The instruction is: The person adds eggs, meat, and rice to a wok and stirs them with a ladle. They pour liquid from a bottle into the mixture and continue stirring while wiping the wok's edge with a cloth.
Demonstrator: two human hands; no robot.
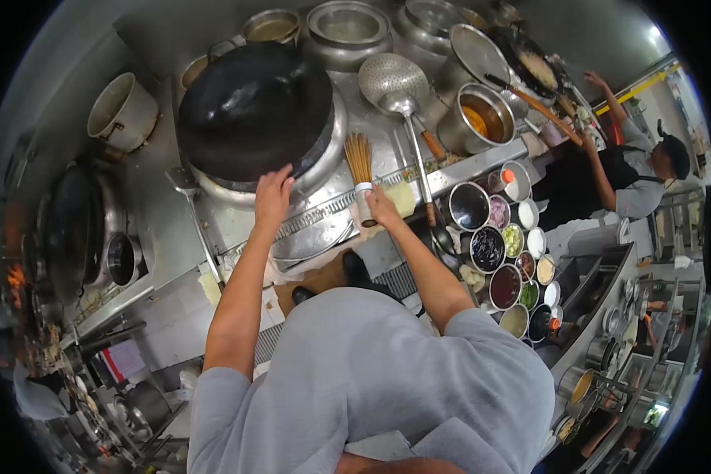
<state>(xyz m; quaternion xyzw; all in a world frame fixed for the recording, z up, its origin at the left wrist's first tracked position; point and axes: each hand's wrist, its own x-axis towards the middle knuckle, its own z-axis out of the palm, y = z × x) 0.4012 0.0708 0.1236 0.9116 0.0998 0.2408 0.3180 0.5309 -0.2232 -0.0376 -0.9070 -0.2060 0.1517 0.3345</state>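
Note:
A large black wok (253, 110) rests over a round steel burner ring in front of me, its dark, shiny surface facing up. At its near edge is my left hand (273, 196), with bent fingers and thumb closed at the rim. My right hand (383, 207) is wrapped around the pale bound handle of a bamboo wok brush (359, 162). The bristles point away from me, over the steel stove top to the right of the wok. Beyond the brush lies a perforated strainer ladle (395, 81), its long handle running back toward the front edge.
Sauce and ingredient containers (505, 284) crowd the right side. A steel pot (475, 118) with orange liquid stands behind them. A long-handled utensil (193, 209) lies left. Another person (624, 174) works at the far right. Flames (16, 276) show at far left.

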